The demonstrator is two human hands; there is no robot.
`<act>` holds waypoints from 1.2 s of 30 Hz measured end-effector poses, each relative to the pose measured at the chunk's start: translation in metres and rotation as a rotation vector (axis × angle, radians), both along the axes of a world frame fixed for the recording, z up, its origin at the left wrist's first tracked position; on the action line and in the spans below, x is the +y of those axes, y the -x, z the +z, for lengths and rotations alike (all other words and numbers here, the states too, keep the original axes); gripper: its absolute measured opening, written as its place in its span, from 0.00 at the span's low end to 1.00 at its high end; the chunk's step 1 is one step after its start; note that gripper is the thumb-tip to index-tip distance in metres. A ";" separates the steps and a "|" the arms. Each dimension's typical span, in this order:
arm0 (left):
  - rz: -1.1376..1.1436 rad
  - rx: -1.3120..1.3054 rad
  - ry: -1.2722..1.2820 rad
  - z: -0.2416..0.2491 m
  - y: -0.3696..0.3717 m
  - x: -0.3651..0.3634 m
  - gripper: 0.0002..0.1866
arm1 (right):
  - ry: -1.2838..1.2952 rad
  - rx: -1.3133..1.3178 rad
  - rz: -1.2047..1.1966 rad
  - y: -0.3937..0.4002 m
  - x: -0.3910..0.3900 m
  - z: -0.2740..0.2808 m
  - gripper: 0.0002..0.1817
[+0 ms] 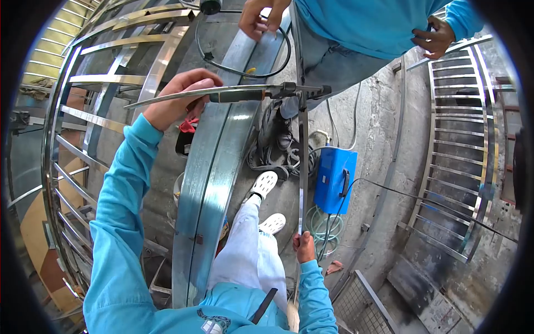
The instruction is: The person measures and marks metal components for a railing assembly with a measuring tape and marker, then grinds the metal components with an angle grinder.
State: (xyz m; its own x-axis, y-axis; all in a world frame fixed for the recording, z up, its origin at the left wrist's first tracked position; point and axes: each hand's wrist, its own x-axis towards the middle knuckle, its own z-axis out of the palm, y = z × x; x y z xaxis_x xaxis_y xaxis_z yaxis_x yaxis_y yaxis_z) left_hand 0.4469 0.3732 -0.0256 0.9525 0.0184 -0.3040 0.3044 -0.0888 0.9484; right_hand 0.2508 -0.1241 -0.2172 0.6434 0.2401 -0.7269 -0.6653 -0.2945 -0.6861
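My left hand [181, 99] is at the left, its fingers curled round a bar clamp [237, 96] near the end of its dark handle. The clamp's long steel bar crosses in front of my palm and runs to the right. Its jaws sit at the upper part of a long, narrow metal bar [303, 161], which runs down the middle of the view towards me. Lower down, my right hand [304, 246] is closed around that bar near my body. Part of the left fingers is hidden behind the clamp.
A co-worker's hands [262, 18] and sleeve are at the top. Wide metal beams [208, 183] lie left of my legs. A blue machine [335, 179] with hoses and cables stands on the floor. Metal railings [459, 145] lean at right; a polished frame [100, 114] curves along the left.
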 end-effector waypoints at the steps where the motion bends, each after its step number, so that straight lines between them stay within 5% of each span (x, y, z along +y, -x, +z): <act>1: -0.069 0.016 -0.056 0.002 -0.006 -0.006 0.18 | 0.006 -0.001 -0.019 0.002 0.000 -0.002 0.49; 6: -0.406 0.263 -0.310 0.020 -0.045 -0.034 0.20 | -0.009 -0.016 -0.015 0.001 0.000 0.000 0.45; 11: -0.489 0.447 -0.070 0.010 -0.069 -0.029 0.18 | -0.047 0.029 -0.074 -0.005 0.009 0.005 0.45; 14: -0.567 0.073 -0.514 0.006 -0.065 -0.041 0.20 | -0.038 0.056 -0.068 0.003 0.008 0.003 0.46; 15: -0.573 0.140 -0.607 0.017 -0.066 -0.048 0.19 | -0.032 0.052 -0.063 0.005 0.008 0.001 0.46; 27: -0.457 -0.286 -0.995 0.008 -0.045 -0.052 0.11 | 0.021 -0.006 -0.090 0.015 0.017 0.008 0.47; 36: -0.422 -0.237 -1.262 0.007 -0.038 -0.060 0.14 | 0.013 -0.022 -0.050 0.008 0.014 0.011 0.47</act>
State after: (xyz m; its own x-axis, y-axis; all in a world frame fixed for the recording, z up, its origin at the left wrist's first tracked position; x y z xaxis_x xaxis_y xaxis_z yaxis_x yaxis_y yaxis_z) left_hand 0.4849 0.3135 -0.0185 0.9815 -0.1441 -0.1258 -0.1208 -0.9768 0.1766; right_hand 0.2425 -0.1103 -0.2062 0.6704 0.1976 -0.7152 -0.6639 -0.2706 -0.6971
